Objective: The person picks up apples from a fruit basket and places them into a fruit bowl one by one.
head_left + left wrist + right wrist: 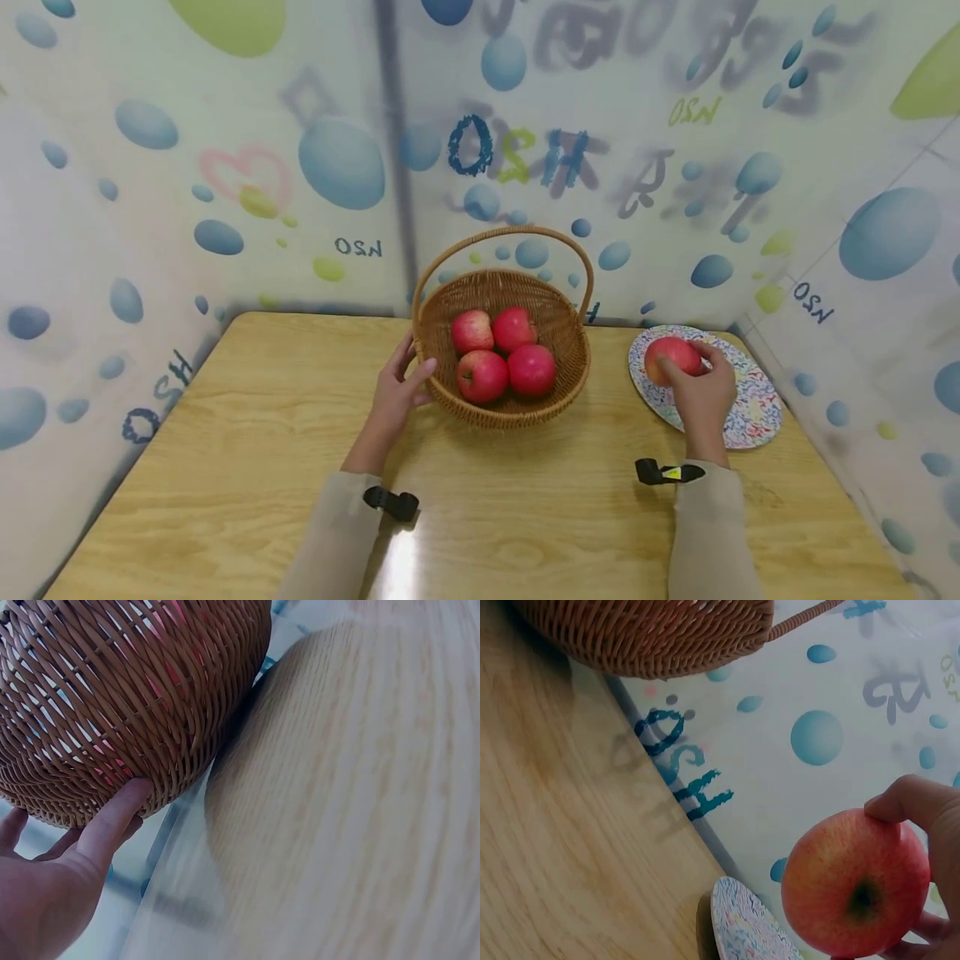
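A brown wicker basket with a tall arched handle stands at the back middle of the table, several red apples inside it. My left hand holds the basket by its left side, the thumb at the rim. In the left wrist view the thumb lies along the woven wall. On the right, my right hand grips a single red apple over an oval plate patterned in many colours. The right wrist view shows that apple between thumb and fingers, above the plate's edge.
The light wooden table reaches back to a wall covered in blue and green drops and lettering. Side walls close in at left and right. The basket's handle rises well above its rim.
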`<state>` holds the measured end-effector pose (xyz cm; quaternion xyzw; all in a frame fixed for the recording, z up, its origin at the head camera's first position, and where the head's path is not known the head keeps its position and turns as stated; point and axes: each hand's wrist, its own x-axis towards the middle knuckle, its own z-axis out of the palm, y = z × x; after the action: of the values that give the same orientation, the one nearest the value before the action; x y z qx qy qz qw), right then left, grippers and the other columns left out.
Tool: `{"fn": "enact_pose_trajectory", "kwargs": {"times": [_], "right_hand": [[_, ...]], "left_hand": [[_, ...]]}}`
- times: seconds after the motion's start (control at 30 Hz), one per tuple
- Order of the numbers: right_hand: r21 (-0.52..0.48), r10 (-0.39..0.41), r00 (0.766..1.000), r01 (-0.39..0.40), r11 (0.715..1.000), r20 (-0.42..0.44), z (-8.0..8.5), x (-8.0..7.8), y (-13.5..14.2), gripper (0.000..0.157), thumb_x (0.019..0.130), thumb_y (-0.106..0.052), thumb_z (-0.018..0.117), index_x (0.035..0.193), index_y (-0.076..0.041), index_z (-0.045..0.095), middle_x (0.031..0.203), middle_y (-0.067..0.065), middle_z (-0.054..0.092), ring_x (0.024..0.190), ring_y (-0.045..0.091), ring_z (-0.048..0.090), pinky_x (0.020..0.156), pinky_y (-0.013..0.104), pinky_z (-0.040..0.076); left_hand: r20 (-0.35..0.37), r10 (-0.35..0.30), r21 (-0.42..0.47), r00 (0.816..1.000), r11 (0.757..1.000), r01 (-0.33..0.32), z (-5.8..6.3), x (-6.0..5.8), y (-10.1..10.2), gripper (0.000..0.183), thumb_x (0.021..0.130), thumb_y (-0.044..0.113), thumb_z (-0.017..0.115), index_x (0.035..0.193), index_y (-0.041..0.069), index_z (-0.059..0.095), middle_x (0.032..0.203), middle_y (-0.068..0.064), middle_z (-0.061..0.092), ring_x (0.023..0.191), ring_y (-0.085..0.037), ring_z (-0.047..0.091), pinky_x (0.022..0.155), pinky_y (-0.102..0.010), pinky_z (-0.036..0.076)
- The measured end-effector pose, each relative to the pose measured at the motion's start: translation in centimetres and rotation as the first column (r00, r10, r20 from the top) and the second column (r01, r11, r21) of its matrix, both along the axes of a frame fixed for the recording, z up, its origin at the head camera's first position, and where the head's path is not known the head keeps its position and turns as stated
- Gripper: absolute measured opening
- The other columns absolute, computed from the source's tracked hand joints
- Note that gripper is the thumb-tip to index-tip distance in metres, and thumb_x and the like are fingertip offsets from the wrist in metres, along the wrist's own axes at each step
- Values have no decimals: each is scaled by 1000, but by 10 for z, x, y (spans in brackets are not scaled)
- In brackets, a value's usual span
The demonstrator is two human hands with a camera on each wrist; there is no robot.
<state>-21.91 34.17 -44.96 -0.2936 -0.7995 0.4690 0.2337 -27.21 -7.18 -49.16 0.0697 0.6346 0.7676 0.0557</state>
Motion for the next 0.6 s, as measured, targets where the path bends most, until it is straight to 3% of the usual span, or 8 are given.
{"fn": "enact_pose_trajectory", "kwargs": {"times": [0.3, 0.6], "right_hand": [[32, -10, 1000, 10, 999, 17, -13, 1, 3, 65, 90, -38, 74, 146, -14, 54, 151, 18, 38, 136, 34, 41, 107, 58, 48], [69, 40, 999, -41, 997, 25, -21, -1, 9, 68, 90, -36, 75, 149, -13, 51, 151, 20, 45, 138, 40, 42, 107, 60, 47]], "left_hand": [[7, -7, -7, 1000, 1000, 7, 0, 0, 2, 69, 102, 20, 59, 162, 29, 26, 165, -12, 30, 140, -44, 46, 77, -35, 62], [11, -2, -7, 1000, 1000, 2, 0, 0, 1, 68, 103, 21, 58, 161, 31, 25, 165, -11, 30, 139, -44, 47, 79, -35, 62]]}}
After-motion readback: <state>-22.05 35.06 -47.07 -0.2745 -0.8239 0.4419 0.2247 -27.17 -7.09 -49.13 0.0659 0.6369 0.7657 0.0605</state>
